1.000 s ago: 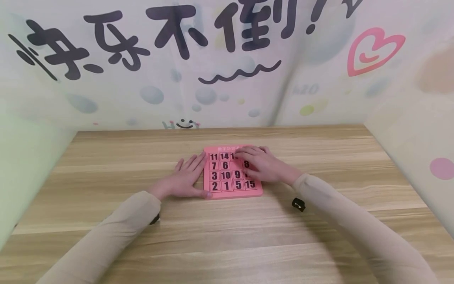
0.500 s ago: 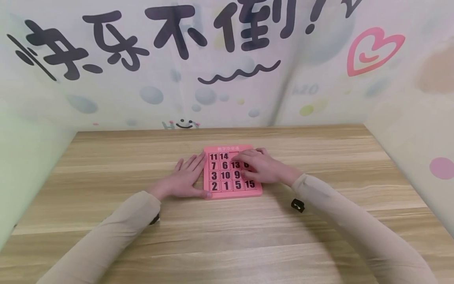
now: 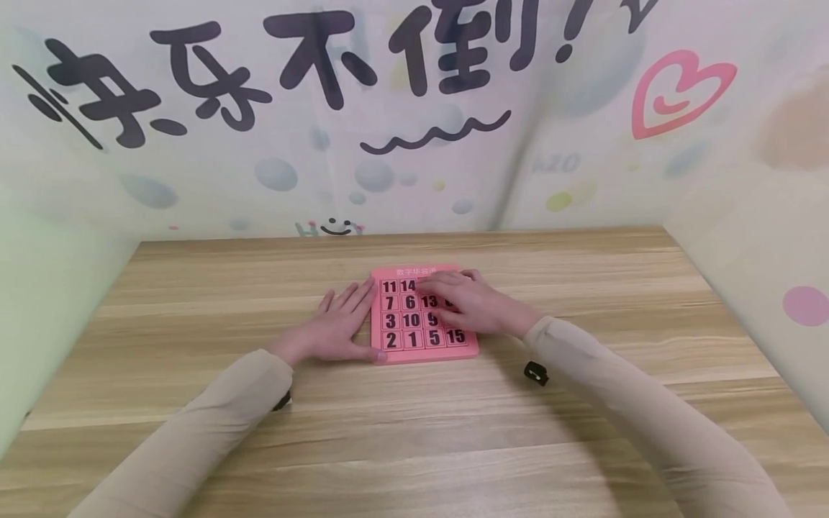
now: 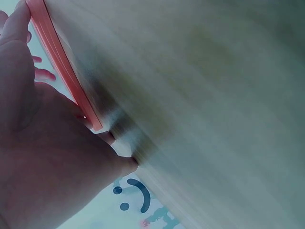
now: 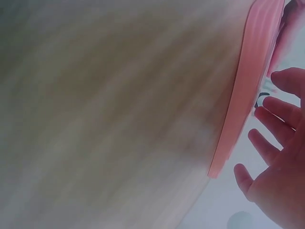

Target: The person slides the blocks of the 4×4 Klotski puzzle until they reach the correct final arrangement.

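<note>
Under both hands' fingers stretches the wood-grain tabletop (image 3: 414,439), bearing a pink number sliding puzzle (image 3: 427,355) whose left edge meets the left thumb and forefinger and whose right half lies below the right fingers. The left hand (image 3: 332,333) has its fingers spread apart; the right hand (image 3: 478,303) has them apart and slightly bent, the 14 tile (image 3: 407,286) just beside its fingertips, the 9 tile (image 3: 430,321) near its thumb, contact impossible to tell

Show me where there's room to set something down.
Bare table: between the sleeves, this side of the puzzle; a strip between puzzle and back wall. Crowded: the puzzle, with left hand along its left edge, right hand over its right side.
</note>
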Action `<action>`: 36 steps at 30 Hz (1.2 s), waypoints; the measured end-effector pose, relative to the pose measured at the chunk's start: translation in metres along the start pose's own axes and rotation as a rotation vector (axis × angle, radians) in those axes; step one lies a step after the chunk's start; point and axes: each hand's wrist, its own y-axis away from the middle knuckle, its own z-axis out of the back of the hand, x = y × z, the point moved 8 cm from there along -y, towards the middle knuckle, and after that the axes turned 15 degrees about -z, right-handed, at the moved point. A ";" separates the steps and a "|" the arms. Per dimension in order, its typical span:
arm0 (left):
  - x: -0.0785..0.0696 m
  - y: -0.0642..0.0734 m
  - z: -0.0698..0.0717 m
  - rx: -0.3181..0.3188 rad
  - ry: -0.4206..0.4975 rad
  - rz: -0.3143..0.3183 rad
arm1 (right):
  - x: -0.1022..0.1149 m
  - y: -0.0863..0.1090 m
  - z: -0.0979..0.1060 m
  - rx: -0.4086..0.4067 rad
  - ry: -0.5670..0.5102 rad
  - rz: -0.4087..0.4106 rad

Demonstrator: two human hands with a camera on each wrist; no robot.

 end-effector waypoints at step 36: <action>0.002 0.000 -0.001 -0.010 0.007 -0.002 | -0.015 0.003 0.002 0.052 0.026 -0.069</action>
